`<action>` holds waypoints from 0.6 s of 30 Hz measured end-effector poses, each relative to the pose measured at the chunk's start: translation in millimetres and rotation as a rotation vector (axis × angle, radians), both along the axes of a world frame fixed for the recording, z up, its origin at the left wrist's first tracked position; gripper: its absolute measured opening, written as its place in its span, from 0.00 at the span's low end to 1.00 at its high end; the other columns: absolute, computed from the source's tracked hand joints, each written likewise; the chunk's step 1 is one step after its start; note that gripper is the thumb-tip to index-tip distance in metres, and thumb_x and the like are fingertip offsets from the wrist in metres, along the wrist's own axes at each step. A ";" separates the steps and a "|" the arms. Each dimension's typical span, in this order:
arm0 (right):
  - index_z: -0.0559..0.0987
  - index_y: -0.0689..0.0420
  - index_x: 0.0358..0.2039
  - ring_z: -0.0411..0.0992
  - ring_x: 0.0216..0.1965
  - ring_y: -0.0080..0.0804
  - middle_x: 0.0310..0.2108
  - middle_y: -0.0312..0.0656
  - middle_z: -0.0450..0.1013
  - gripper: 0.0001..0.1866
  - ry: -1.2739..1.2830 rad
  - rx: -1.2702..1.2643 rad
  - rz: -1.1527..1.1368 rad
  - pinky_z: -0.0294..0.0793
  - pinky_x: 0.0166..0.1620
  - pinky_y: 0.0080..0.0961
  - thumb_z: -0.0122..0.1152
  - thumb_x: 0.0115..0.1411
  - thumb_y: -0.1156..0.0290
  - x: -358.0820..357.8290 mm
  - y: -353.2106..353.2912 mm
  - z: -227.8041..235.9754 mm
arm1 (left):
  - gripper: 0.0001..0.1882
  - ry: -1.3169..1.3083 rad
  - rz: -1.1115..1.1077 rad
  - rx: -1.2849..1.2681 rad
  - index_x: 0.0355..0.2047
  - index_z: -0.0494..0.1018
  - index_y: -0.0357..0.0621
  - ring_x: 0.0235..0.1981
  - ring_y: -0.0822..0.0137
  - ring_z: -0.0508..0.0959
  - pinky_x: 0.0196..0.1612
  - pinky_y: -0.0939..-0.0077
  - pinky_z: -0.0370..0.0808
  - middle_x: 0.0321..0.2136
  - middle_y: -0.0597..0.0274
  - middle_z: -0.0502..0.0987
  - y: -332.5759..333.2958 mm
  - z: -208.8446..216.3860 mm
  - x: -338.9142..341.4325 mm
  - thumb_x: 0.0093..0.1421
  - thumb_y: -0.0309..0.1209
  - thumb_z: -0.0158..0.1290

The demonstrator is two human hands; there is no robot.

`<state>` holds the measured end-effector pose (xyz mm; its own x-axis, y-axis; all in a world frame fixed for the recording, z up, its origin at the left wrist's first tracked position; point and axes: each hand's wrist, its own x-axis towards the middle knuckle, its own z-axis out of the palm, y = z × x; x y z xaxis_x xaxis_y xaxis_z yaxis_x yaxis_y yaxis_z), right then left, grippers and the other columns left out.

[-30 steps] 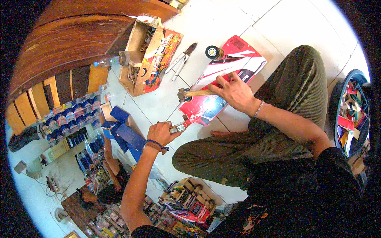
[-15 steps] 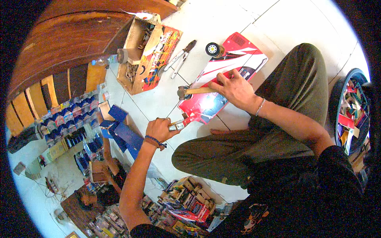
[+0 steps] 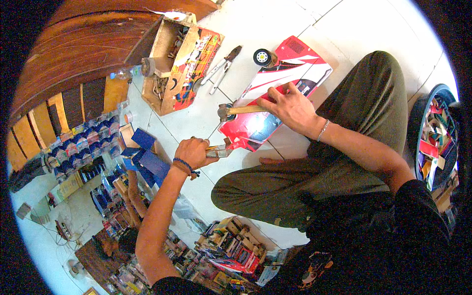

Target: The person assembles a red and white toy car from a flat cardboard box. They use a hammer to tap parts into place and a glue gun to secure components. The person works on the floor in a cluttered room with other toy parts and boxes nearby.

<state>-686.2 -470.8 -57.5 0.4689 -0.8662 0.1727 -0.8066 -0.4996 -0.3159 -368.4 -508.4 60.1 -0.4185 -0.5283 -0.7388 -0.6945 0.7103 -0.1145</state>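
My right hand (image 3: pixel 290 105) grips the wooden handle of a hammer (image 3: pixel 236 110), whose metal head hangs above the near end of a red and white toy car body (image 3: pixel 280 93) lying on the white tiled floor. My left hand (image 3: pixel 196 152) is closed around a small metal tool (image 3: pixel 219 152) pressed against the car body's near corner. A black wheel (image 3: pixel 263 57) sits at the car's far end. I sit cross-legged in olive trousers (image 3: pixel 344 162) beside the car.
A wooden box with a printed side (image 3: pixel 182 64) stands at the far side, pliers (image 3: pixel 223 66) next to it. Blue blocks (image 3: pixel 147 155) lie left of my left hand. A round tray of coloured scraps (image 3: pixel 435 137) is at right. Small wooden toys (image 3: pixel 231 246) crowd the near floor.
The hammer head has lifted slightly and shifted toward the car's near corner. My left hand has stayed at that corner with its tool.
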 end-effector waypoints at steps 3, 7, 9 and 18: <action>0.71 0.42 0.53 0.73 0.40 0.34 0.40 0.38 0.69 0.20 0.010 -0.017 -0.021 0.69 0.50 0.34 0.50 0.59 0.67 0.2 0.8 1.7 | 0.27 0.014 -0.021 -0.008 0.29 0.78 0.44 0.32 0.55 0.81 0.35 0.59 0.78 0.26 0.55 0.81 -0.1 -2.9 3.9 0.46 0.57 0.62; 0.71 0.42 0.53 0.73 0.40 0.34 0.40 0.38 0.69 0.20 0.010 0.012 -0.015 0.68 0.50 0.33 0.50 0.59 0.67 0.6 0.1 1.0 | 0.27 -0.018 -0.004 0.004 0.29 0.79 0.44 0.32 0.55 0.81 0.35 0.59 0.78 0.26 0.55 0.81 0.1 -5.7 6.0 0.45 0.58 0.62; 0.71 0.42 0.53 0.73 0.39 0.34 0.40 0.38 0.69 0.20 -0.011 0.012 -0.008 0.68 0.51 0.34 0.50 0.59 0.67 0.2 0.2 0.1 | 0.28 0.036 -0.027 -0.006 0.29 0.79 0.44 0.31 0.54 0.81 0.35 0.58 0.78 0.26 0.55 0.81 -1.1 -5.4 4.3 0.45 0.58 0.62; 0.72 0.44 0.50 0.74 0.38 0.34 0.39 0.37 0.69 0.17 -0.012 -0.036 -0.021 0.68 0.51 0.36 0.52 0.60 0.65 1.8 0.7 -3.3 | 0.26 0.109 0.204 -0.109 0.38 0.75 0.40 0.41 0.50 0.78 0.44 0.59 0.76 0.37 0.49 0.79 30.3 11.8 21.7 0.53 0.51 0.60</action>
